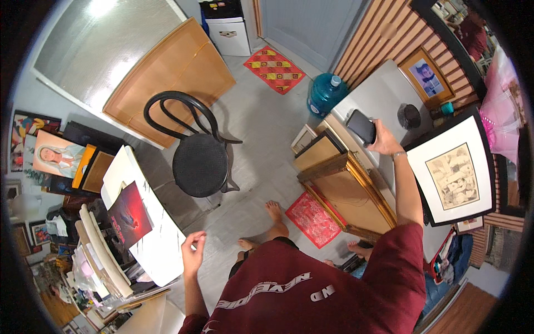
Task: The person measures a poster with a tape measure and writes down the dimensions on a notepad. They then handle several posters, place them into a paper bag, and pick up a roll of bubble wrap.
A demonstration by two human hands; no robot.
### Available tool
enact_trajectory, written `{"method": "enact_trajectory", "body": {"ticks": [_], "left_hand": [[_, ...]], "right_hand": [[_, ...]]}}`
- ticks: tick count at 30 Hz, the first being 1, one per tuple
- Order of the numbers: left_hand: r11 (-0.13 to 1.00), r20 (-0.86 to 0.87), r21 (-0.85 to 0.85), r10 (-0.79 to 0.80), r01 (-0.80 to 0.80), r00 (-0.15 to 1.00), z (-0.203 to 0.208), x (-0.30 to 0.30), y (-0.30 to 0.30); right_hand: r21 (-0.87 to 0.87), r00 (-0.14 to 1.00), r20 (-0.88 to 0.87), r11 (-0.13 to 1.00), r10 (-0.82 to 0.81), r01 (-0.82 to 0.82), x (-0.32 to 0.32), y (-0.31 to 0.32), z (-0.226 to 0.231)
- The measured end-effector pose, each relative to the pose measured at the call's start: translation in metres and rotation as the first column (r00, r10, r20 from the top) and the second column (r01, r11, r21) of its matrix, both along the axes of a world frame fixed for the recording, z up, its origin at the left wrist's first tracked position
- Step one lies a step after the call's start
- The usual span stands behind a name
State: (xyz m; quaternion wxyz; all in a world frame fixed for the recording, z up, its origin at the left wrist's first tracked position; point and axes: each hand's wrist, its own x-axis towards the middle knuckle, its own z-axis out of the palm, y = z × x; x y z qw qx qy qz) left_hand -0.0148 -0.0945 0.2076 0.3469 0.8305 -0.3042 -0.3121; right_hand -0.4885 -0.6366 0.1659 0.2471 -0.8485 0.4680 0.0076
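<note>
My right hand (384, 140) is stretched out to the right and grips a dark phone (361, 126) above the grey tabletop (378, 92). My left hand (193, 247) hangs in the air at my left side with its fingers loosely curled and nothing in it. It is next to the edge of a white board (153, 222) that carries a red and black painting (129, 214). I stand barefoot in a dark red shirt on the grey floor.
A black bentwood chair (197, 156) stands ahead. Framed pictures (342, 192) lean against the table. A blue water jug (325, 94), two red mats (274, 68), a large framed drawing (453, 175) and a dark round object (410, 116) are around. Stacked canvases (97, 253) crowd the left.
</note>
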Motion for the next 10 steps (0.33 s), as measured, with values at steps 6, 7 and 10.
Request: {"method": "enact_trajectory", "body": {"ticks": [6, 7, 10], "left_hand": [[0.962, -0.57, -0.27, -0.201, 0.05, 0.797, 0.001, -0.052, -0.093], [0.94, -0.773, -0.341, -0.28, -0.002, 0.57, -0.004, -0.057, -0.109], [0.969, -0.953, -0.222, -0.239, 0.108, 0.186, -0.018, -0.043, -0.122]], "right_hand": [[-0.089, 0.701, 0.127, 0.712, 0.702, -0.697, 0.171, 0.125, 0.141], [-0.156, 0.585, 0.094, 0.592, 0.805, -0.79, 0.195, 0.147, 0.152], [-0.175, 0.258, 0.025, 0.259, 0.966, -0.95, 0.254, 0.2, 0.187]]}}
